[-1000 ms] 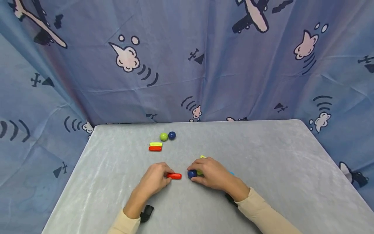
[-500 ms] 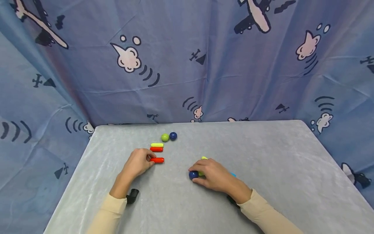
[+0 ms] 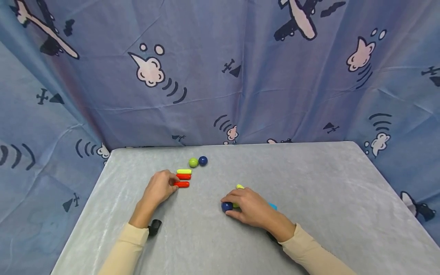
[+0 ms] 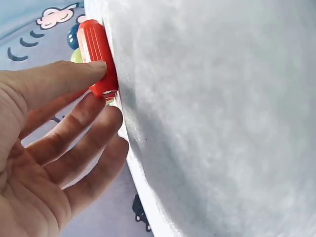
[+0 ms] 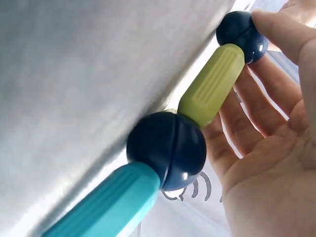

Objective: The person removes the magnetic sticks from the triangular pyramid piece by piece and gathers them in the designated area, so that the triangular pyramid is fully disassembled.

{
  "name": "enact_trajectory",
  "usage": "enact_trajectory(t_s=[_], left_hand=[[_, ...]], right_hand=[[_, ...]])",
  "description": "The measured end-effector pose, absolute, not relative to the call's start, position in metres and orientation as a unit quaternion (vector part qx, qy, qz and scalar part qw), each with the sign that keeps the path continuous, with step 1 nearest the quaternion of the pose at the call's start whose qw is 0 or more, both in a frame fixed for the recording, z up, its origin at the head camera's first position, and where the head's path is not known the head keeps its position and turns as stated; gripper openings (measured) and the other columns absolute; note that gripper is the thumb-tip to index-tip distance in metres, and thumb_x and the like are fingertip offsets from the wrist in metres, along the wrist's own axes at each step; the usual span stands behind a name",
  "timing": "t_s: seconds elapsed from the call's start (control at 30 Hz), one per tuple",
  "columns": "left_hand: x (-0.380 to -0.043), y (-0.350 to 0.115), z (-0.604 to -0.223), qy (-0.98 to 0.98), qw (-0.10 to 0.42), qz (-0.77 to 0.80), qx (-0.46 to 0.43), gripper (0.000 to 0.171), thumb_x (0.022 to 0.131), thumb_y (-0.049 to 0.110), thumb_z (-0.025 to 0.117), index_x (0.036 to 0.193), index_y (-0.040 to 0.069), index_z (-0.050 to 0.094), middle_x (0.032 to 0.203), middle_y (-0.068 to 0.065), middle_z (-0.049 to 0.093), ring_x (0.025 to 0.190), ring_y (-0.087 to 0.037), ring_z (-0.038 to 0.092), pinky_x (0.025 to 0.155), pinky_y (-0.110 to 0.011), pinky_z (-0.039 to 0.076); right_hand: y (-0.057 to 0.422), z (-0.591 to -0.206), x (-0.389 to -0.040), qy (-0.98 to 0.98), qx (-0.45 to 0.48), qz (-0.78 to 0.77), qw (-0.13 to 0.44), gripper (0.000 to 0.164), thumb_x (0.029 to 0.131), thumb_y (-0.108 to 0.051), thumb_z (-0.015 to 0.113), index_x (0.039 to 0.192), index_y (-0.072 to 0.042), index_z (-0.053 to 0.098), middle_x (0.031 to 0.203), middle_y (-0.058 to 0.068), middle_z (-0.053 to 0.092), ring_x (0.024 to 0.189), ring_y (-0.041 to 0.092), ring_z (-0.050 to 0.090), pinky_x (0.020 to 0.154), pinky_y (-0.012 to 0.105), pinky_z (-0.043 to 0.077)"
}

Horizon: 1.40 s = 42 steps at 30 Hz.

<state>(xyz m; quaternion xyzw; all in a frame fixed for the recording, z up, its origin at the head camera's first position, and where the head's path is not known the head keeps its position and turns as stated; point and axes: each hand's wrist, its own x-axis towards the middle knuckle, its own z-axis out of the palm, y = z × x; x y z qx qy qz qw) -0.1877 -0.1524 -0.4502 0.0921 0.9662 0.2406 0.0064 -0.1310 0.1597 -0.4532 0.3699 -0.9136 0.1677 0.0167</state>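
My left hand (image 3: 159, 189) pinches a ribbed red toy rod (image 4: 101, 54) by thumb and fingers, close over the table. In the head view that rod lies just in front of another red rod (image 3: 183, 177), which sits against a yellow rod (image 3: 184, 171). My right hand (image 3: 252, 208) holds a dark blue ball (image 5: 242, 37) between thumb and fingers. The ball joins a yellow-green rod (image 5: 212, 86), then a second dark blue ball (image 5: 167, 150) and a light blue rod (image 5: 106, 202). Most of this chain hides under the right hand in the head view.
A green ball (image 3: 193, 162) and a dark blue ball (image 3: 203, 160) stand side by side behind the rods. A yellow end (image 3: 240, 186) shows past the right hand. The grey-covered table (image 3: 309, 175) ends at a patterned blue curtain (image 3: 206, 76).
My left hand has carried the red rod left and away from me, from near the right hand to the other rods. The right hand stays in place on the ball.
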Motion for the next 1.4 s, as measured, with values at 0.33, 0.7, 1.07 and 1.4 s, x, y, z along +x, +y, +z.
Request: enact_trajectory(t_s=[0.33,0.7,1.07,1.4], left_hand=[[-0.189,-0.154,-0.451,0.964,-0.035,0.243,0.099,0.014,0.074,0.005,0.085,0.085,0.007,0.076,0.079,-0.005,0.064,0.070,-0.017,0.057,0.063,-0.031,0.047],[-0.191,-0.150,-0.454,0.962,-0.054,0.251,0.094,0.015,0.072,0.000,0.083,0.083,0.004,0.073,0.079,-0.008,0.063,0.071,-0.019,0.058,0.066,-0.032,0.048],[-0.190,-0.148,-0.451,0.969,-0.039,0.232,0.075,0.014,0.075,0.008,0.084,0.086,0.010,0.075,0.082,-0.004,0.065,0.073,-0.017,0.061,0.064,-0.034,0.048],[-0.156,-0.142,-0.439,0.960,-0.035,0.271,0.064,0.017,0.080,0.015,0.082,0.095,0.012,0.076,0.093,-0.001,0.071,0.083,-0.018,0.066,0.067,-0.034,0.051]], right_hand=[[0.161,-0.455,-0.132,-0.911,0.374,0.174,0.015,0.033,0.088,-0.034,0.075,0.118,-0.019,0.072,0.111,-0.006,0.072,0.103,0.012,0.066,0.094,0.038,0.052],[0.162,-0.458,-0.131,-0.909,0.379,0.169,0.034,0.035,0.087,-0.035,0.076,0.118,-0.019,0.072,0.109,-0.007,0.073,0.100,0.010,0.067,0.092,0.038,0.052],[0.161,-0.455,-0.130,-0.910,0.376,0.172,0.020,0.039,0.088,-0.037,0.075,0.123,-0.020,0.070,0.114,-0.006,0.072,0.105,0.011,0.066,0.095,0.039,0.051],[0.173,-0.451,-0.132,-0.924,0.348,0.155,0.036,0.041,0.084,-0.034,0.079,0.121,-0.018,0.069,0.115,-0.002,0.070,0.108,0.019,0.064,0.096,0.044,0.050]])
